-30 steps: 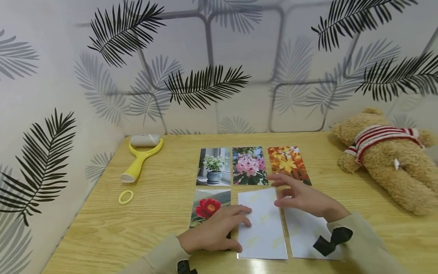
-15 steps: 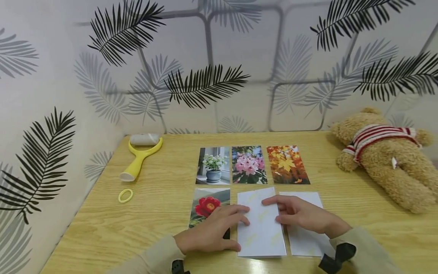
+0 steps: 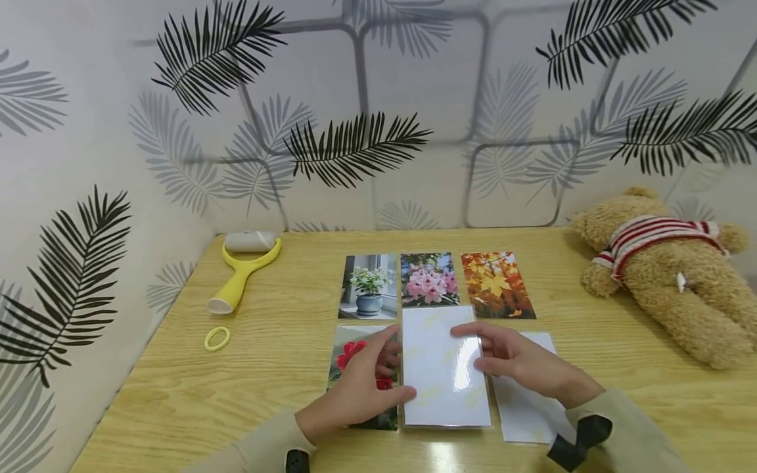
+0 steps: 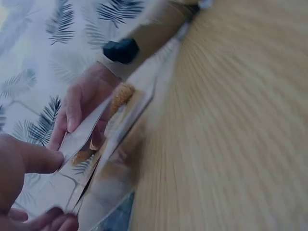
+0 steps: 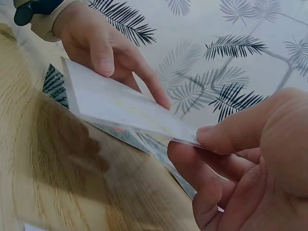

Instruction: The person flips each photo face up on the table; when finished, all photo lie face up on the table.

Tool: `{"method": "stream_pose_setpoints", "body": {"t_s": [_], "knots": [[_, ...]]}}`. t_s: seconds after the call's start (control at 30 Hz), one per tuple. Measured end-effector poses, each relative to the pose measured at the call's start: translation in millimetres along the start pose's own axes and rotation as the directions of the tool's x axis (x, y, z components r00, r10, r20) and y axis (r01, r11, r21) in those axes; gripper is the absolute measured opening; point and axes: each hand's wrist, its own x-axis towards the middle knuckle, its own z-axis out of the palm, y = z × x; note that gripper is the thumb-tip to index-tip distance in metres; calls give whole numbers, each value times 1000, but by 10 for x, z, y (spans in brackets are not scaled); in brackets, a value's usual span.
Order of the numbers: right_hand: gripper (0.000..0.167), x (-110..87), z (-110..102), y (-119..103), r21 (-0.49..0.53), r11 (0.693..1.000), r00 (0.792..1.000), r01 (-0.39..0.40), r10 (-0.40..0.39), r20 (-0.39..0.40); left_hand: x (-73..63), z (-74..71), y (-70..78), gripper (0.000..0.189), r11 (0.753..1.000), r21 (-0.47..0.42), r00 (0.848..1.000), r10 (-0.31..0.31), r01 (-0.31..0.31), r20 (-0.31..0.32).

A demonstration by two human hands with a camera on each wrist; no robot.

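A face-down photo card (image 3: 443, 374), white with faint yellow print on its back, is raised off the table between my hands. My left hand (image 3: 357, 391) grips its left edge, thumb on top and fingers below. On the opposite edge, my right hand (image 3: 520, 364) pinches the card (image 5: 120, 103) between thumb and fingers. A red-flower photo (image 3: 349, 355) lies partly hidden beneath my left hand. Another white-backed card (image 3: 523, 414) rests on the table under my right hand and forearm.
Behind lie three photos: a potted plant (image 3: 368, 286), pink blossoms (image 3: 430, 279) and maple leaves (image 3: 497, 286). A yellow-handled lint roller (image 3: 242, 276) and a yellow ring (image 3: 217, 339) are at left. A teddy bear (image 3: 668, 276) lies at right on the wooden table (image 3: 284, 394).
The right hand has come down to the card's right edge, and the left has turned to grip its left edge. The card has risen off the table.
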Motion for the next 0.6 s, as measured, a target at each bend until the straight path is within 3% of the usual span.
{"method": "stream_pose_setpoints", "body": {"t_s": [0.07, 0.13, 0.2, 0.27, 0.37, 0.43, 0.6], "knots": [[49, -3, 0, 3, 6, 1000, 1000, -14, 14, -11, 18, 0, 19, 81, 978, -200, 998, -48, 55, 37], [49, 3, -3, 13, 11, 1000, 1000, -15, 15, -19, 29, 0, 46, 81, 925, -363, 993, -89, 111, 78], [48, 15, -6, 25, 9, 1000, 1000, -2, 3, -28, 38, -3, 69, 82, 882, -448, 989, -113, 146, 99], [46, 31, 1, 34, -4, 1000, 999, 15, -15, -40, 44, -2, 89, 82, 862, -482, 987, -123, 157, 102], [46, 54, 40, 25, -38, 999, 998, 0, -2, -65, 56, 1, 97, 80, 854, -497, 988, -130, 155, 84], [51, 55, 81, 0, -65, 996, 997, -58, 54, -62, 63, 6, 97, 77, 855, -496, 988, -139, 152, 62], [64, 37, 183, -82, -149, 968, 979, -202, 204, -2, 73, 10, 120, 63, 890, -438, 988, -152, 128, -20]]}}
